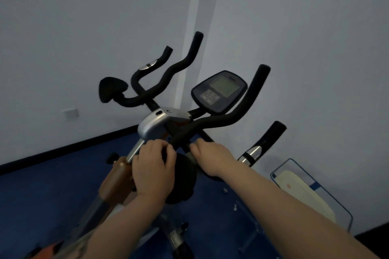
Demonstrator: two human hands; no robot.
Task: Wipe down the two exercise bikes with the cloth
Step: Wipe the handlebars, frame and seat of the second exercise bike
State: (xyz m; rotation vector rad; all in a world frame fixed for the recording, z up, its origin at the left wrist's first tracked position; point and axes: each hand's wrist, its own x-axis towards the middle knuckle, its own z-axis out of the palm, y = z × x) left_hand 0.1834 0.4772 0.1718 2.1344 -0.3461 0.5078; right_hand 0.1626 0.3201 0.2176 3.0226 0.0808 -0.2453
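Both hands are working low on the near exercise bike [160, 124], close together just below its silver stem housing [156, 125]. The left hand [152, 169] is curling its fingers over the dark round part under the handlebar junction, apparently gripping it. The right hand [212, 159] is resting knuckles-up on the black bar [208, 124] where it meets the stem, fingers bent forward; whether they are closing round anything I cannot tell. No cloth is showing in either hand (it may be bunched under a palm, but nothing confirms that).

The near bike is standing in the middle of the view on the blue floor [42, 191], with its console [219, 91] tilting up at the far right of the stem. The second bike [147, 88] is sitting just beyond it, toward the far left against the grey wall [84, 27], its seat [111, 89] and curved bars showing.

Judging by the build, the bikes are heavy and rigid, so they should be staying put under wiping pressure. The foam-covered bars are likely soft and grippy, dragging on a cloth. The silver housing and chrome post [134, 151] look smooth and slick. The console screen seems the one fragile spot, wanting a light touch. A sensible hold would be one hand steadying the stem while the other wraps cloth round each bar.
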